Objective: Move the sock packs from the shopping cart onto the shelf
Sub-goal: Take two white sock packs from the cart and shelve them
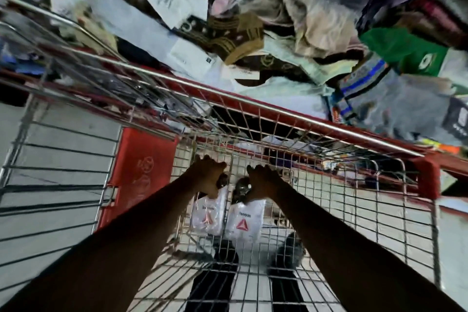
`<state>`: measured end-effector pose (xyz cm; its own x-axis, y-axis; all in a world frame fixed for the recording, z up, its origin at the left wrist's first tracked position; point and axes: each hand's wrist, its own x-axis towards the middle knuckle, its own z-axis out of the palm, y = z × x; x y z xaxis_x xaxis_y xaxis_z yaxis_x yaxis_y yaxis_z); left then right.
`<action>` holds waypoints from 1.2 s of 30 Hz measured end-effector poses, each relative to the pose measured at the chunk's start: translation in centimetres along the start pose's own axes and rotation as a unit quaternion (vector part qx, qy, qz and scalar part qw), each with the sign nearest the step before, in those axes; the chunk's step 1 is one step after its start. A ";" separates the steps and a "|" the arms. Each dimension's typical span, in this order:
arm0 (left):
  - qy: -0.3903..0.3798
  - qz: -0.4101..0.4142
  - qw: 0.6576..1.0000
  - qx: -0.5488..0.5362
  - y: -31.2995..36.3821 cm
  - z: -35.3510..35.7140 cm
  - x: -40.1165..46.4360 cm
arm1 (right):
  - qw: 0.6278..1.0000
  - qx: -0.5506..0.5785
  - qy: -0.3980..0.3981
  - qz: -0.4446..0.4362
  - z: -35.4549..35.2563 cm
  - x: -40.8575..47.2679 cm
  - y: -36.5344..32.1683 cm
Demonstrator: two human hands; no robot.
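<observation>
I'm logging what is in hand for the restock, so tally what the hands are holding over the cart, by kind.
White plastic sock packs with a red triangle logo: 2, one in the left hand at, one in the right hand at.
Other items in hand: 0.
Total: 2, both hanging inside the wire shopping cart.

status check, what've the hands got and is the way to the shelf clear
Left hand shut on left sock pack. Right hand shut on right sock pack. Both inside cart. Cart rim between packs and shelf.
</observation>
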<state>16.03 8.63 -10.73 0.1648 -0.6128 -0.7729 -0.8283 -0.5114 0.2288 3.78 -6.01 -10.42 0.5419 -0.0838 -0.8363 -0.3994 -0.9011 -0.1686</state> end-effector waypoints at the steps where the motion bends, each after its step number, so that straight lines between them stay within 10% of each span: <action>1: 0.005 0.006 1.000 -0.003 -0.2 0.1 -0.1 | 1.000 -0.014 -0.006 0.002 -0.1 -0.1 -0.1; 11: 0.006 0.061 0.997 -0.054 1.0 1.2 -5.0 | 0.986 0.158 0.045 0.000 1.3 -5.3 -0.5; 17: 0.207 0.051 0.977 0.008 4.0 -0.8 -12.1 | 0.966 0.157 0.197 -0.052 -2.7 -13.1 -0.5; 36: 0.525 0.045 0.848 0.050 16.9 -33.6 -40.3 | 0.831 0.033 0.550 -0.081 -29.5 -48.3 1.9</action>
<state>13.43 4.45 44.21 0.4407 -0.8726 0.2105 -0.8958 -0.4122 0.1663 -1.35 -16.24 45.02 0.9257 -0.3348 0.1759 -0.2759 -0.9160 -0.2913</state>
